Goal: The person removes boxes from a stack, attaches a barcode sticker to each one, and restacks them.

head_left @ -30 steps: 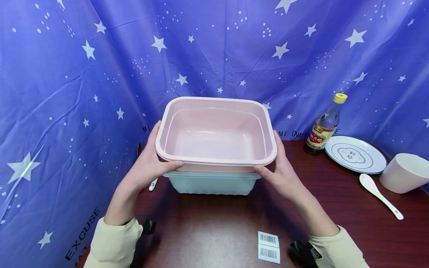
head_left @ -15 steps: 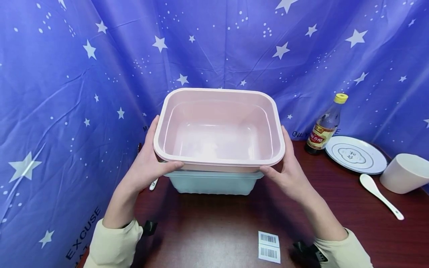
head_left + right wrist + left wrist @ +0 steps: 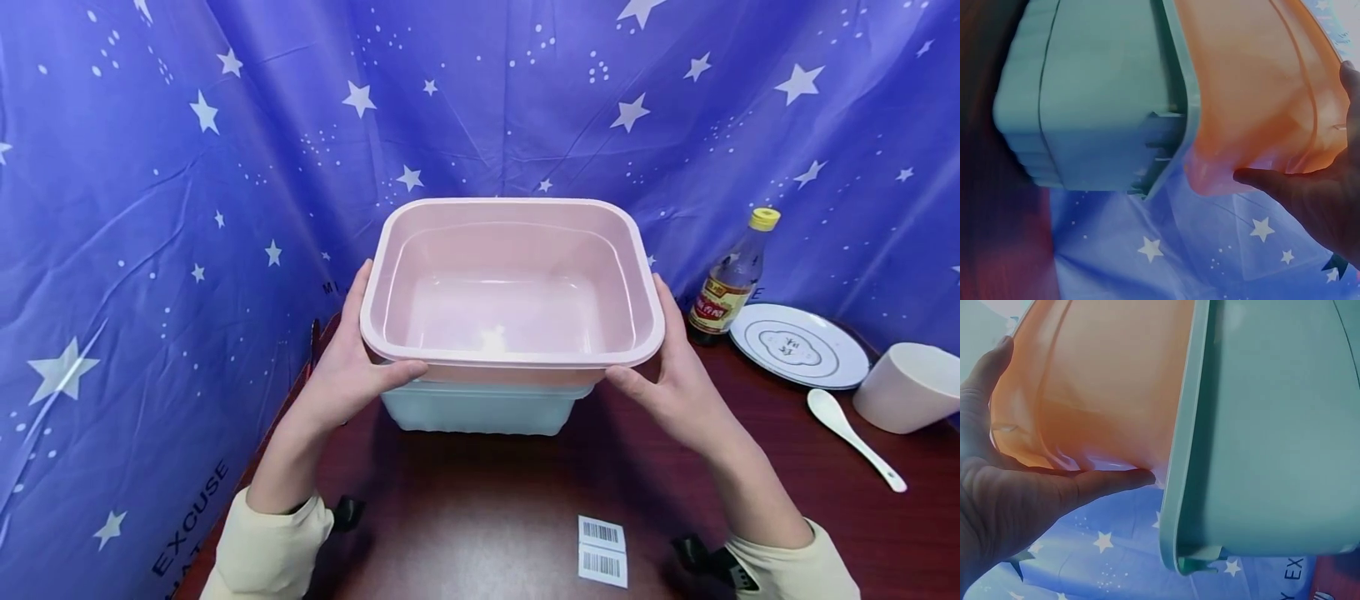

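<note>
A pink plastic basin [image 3: 495, 308] is held up level between my two hands, over a teal basin [image 3: 480, 408] standing on the table. Its outside looks orange in both wrist views, and its lower part is at the teal rim [image 3: 1183, 425]; I cannot tell whether some of it is still inside. My left hand [image 3: 341, 371] grips the left end, with the thumb at the front below the lip and the fingers along the side. The right hand [image 3: 678, 383] grips the opposite end the same way. Inside the pink basin only bare plastic shows.
On the right of the dark red table [image 3: 480, 508] are a yellow-capped bottle [image 3: 723, 287], white plates [image 3: 798, 346], a white spoon [image 3: 851, 433] and a pale cup [image 3: 907, 387]. A barcode label [image 3: 602, 550] lies in front. Blue star-printed cloth [image 3: 480, 108] hangs behind and left.
Both hands have raised the pink basin from the teal one and shifted it a little right; it appears larger in the head view. The teal basin has stayed in place.
</note>
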The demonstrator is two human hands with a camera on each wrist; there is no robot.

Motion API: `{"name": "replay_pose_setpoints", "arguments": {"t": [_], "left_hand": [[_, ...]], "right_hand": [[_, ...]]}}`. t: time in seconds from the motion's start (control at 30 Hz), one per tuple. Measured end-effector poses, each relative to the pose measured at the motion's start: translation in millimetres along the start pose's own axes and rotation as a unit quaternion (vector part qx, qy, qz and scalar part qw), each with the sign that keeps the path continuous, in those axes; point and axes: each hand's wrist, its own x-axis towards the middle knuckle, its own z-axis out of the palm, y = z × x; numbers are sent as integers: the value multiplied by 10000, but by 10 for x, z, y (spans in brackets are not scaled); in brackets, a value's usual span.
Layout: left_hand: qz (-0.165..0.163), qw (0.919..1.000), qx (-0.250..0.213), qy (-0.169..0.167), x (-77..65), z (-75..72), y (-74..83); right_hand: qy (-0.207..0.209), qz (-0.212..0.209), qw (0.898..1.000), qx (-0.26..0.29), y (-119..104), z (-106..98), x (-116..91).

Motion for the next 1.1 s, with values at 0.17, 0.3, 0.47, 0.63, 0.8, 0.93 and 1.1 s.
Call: {"name": "replay_pose_setpoints", "arguments": {"t": [0.17,0.3,0.47,0.63,0.8,0.93,1.1], "left_hand": [[44,10000,-60,-46,19,91,-12],[138,9997,-197,-103,45,159,-31],[124,9997,-203,-115,76,234,-36],[14,9995,-294,-118,108,319,-17],[44,9982,-565,-172,152,420,-8],[100,9982,-570,-184,194,493,-15],[62,9979,-602,-224,233,578,7]], "right_hand": [[35,50,9997,-221,-18,-93,-12],[16,62,9992,-390,-39,-161,-17],[-29,102,9988,-479,-75,-246,-28],[-28,224,9982,-551,-101,-339,-53],[-7,308,9981,-531,-107,-435,-66],[33,295,9981,-532,-106,-508,-77],[74,303,9987,-405,-107,-590,-100]]}}
